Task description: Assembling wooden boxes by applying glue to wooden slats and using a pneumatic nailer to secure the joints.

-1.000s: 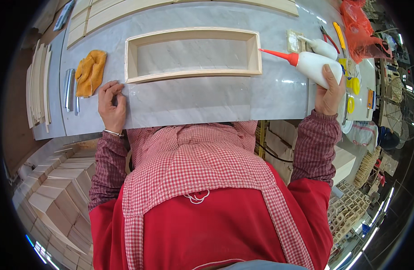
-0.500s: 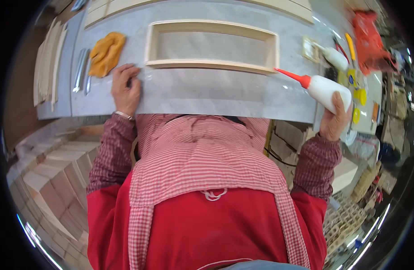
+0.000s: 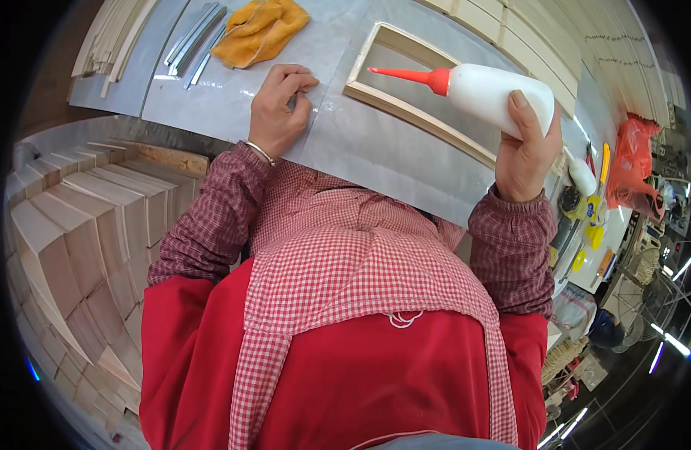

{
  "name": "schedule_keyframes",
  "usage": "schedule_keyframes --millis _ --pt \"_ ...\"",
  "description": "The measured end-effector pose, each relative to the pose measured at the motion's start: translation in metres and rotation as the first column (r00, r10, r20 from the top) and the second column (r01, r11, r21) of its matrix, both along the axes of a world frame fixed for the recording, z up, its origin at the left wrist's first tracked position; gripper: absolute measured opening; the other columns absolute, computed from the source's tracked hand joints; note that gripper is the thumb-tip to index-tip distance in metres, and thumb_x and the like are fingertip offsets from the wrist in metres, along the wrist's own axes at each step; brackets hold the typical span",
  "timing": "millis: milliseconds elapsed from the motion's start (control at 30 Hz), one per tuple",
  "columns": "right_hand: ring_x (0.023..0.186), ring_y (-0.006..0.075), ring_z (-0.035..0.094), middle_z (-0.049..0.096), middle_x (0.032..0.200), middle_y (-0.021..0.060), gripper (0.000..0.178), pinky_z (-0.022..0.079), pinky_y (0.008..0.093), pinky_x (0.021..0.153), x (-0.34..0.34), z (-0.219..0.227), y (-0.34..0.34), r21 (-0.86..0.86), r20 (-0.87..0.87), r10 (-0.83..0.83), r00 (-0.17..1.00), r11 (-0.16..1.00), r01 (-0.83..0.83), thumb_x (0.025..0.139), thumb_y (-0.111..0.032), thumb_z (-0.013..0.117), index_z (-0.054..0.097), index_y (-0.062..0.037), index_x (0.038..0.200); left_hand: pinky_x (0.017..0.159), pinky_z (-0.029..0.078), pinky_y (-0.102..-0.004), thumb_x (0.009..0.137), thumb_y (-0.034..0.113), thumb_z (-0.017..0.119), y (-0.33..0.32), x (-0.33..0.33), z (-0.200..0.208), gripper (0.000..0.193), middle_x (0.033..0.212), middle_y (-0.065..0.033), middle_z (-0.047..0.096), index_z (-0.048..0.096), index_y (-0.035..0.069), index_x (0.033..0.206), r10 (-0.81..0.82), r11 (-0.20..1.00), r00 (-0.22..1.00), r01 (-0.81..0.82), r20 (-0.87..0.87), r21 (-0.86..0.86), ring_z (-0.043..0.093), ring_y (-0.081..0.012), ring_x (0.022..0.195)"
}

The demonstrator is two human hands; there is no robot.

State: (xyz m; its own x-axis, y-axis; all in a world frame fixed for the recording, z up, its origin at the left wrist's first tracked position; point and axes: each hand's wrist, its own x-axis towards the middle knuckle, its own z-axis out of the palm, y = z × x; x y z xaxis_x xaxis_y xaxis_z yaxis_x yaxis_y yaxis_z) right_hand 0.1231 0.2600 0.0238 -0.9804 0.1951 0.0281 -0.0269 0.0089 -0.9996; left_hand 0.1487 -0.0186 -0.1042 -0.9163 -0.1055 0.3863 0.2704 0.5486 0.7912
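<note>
My right hand is wrapped around a white squeeze bottle with a long red nozzle. The bottle lies nearly level, tilted slightly, its nozzle pointing left over a shallow rectangular wooden frame. That frame lies on the grey tabletop, partly covered by the bottle and my right hand. My left hand rests at the table's near edge, left of the frame. Its fingers are loosely curled, and nothing shows in them. Just beyond it lies a crumpled orange cloth.
Metal strips lie left of the cloth, with thin wooden slats farther left. Long pale boards line the far side. At right are a smaller white bottle, a yellow-handled tool and a red plastic bag. Wooden blocks stand stacked below left.
The bottle has moved left and nearer the camera, its nozzle now over the frame's left part instead of at its right corner. The whole view has turned. My left hand stays curled on the table.
</note>
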Motion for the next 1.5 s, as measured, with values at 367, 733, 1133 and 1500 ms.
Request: schedule_keyframes --millis 367,733,1133,1500 --pt "0.092 0.0246 0.057 0.056 0.104 0.0156 0.05 0.048 0.0313 0.084 -0.004 -0.002 -0.017 0.002 0.038 0.045 0.998 0.999 -0.045 0.077 -0.013 0.073 0.048 0.0013 0.118 0.063 0.045 -0.0225 0.069 -0.007 0.054 -0.002 -0.001 -0.004 0.025 0.102 -0.0047 0.059 0.065 0.004 0.089 -0.004 1.0 1.0 0.004 -0.029 -0.01 0.055 -0.0153 0.075" --pt "0.092 0.0215 0.056 0.057 0.104 0.0137 0.044 0.045 0.0284 0.084 0.018 -0.002 0.03 0.075 0.024 -0.042 0.999 0.996 0.04 0.081 -0.012 0.067 0.05 0.0028 0.119 0.063 0.045 -0.022 0.07 -0.007 0.054 0.0 -0.001 -0.003 0.024 0.101 -0.0049 0.06 0.065 0.003 0.088 -0.019 1.0 1.0 0.019 -0.023 0.021 0.055 -0.0142 0.074" --pt "0.092 0.0199 0.055 0.057 0.104 0.0128 0.043 0.046 0.0275 0.084 0.06 -0.001 0.107 0.1 -0.027 -0.251 0.968 0.962 0.253 0.081 -0.01 0.068 0.05 0.0022 0.118 0.071 0.046 -0.0229 0.071 -0.006 0.055 -0.001 -0.001 -0.002 0.024 0.103 -0.0054 0.06 0.066 0.003 0.091 -0.04 0.996 0.999 0.041 0.008 -0.082 0.056 -0.016 0.081" --pt "0.09 0.0198 0.056 0.057 0.104 0.012 0.045 0.046 0.0271 0.082 0.101 -0.001 0.168 0.041 -0.028 -0.455 0.89 0.889 0.456 0.078 -0.007 0.072 0.051 0.0005 0.117 0.079 0.046 -0.0261 0.074 -0.005 0.055 -0.002 0.0 0.001 0.021 0.104 -0.0067 0.059 0.065 0.002 0.092 -0.038 0.965 0.999 0.041 0.015 -0.258 0.057 -0.0199 0.092"
